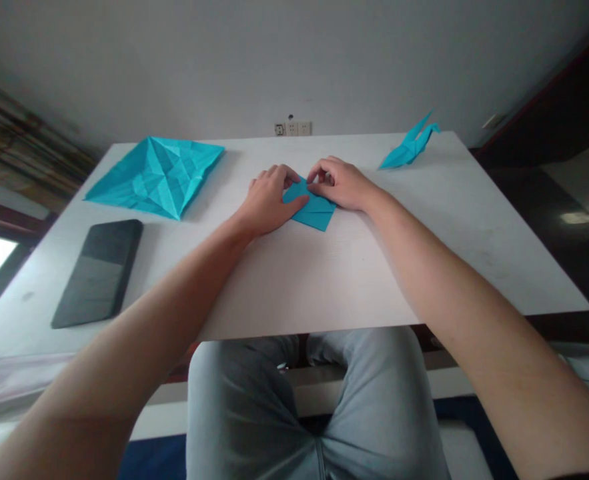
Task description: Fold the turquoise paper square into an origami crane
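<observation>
We have the small folded blue paper (319,219) flat on the white desk (304,287), between our two hands, one corner angled toward us and a fold line crossing its near part. Our left hand (269,200) lies at its left side: the thumb reaches over and rests on the top face, while the other fingers bend toward the far edge, with a clear gap between thumb and forefinger. Our right hand (341,183) is at the upper right edge, its fingers curled and the tips of thumb and forefinger almost together against the paper; we cannot tell whether a layer is caught between them. Left of the work, well apart, we note a larger blue sheet (159,177), opened out and crossed by many creases. Nearer us on that side lies a dark phone-like device (99,273), screen up. At the far right we see a blue paper bird (409,147), neck and tail pointing up. Beyond the desk, sockets (293,129) sit low on the pale wall (294,60); below the near edge we see our grey trousers (244,400).
</observation>
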Demonstrator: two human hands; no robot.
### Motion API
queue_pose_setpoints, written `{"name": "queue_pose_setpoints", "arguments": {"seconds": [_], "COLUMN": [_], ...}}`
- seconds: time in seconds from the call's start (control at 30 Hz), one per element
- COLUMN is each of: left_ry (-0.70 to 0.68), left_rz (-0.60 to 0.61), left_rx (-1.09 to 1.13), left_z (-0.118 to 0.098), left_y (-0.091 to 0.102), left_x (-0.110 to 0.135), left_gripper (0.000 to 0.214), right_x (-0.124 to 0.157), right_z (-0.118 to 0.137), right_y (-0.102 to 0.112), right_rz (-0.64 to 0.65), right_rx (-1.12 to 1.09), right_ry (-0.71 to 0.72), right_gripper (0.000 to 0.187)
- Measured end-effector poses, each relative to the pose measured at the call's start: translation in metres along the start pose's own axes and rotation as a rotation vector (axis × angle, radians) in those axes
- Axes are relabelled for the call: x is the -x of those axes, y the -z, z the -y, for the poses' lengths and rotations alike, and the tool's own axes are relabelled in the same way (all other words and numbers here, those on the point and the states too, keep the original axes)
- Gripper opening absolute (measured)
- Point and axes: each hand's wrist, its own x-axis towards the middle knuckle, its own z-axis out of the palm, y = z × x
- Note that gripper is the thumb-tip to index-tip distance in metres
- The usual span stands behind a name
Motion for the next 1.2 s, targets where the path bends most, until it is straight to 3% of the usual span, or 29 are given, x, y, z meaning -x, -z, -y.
{"name": "queue_pose_setpoints", "arguments": {"seconds": [1.2], "left_ry": [-0.021], "left_rz": [0.053], "left_rx": [-0.012], "left_z": [-0.0003], "left_y": [0.002], "left_x": [0.0007], "left_gripper": [0.046], "right_x": [-0.0004], "right_z": [0.0005], "right_y": [-0.0002], "right_rz": [0.004], "right_rx": [0.006], "right_ry": [0.005], "right_gripper": [0.018]}}
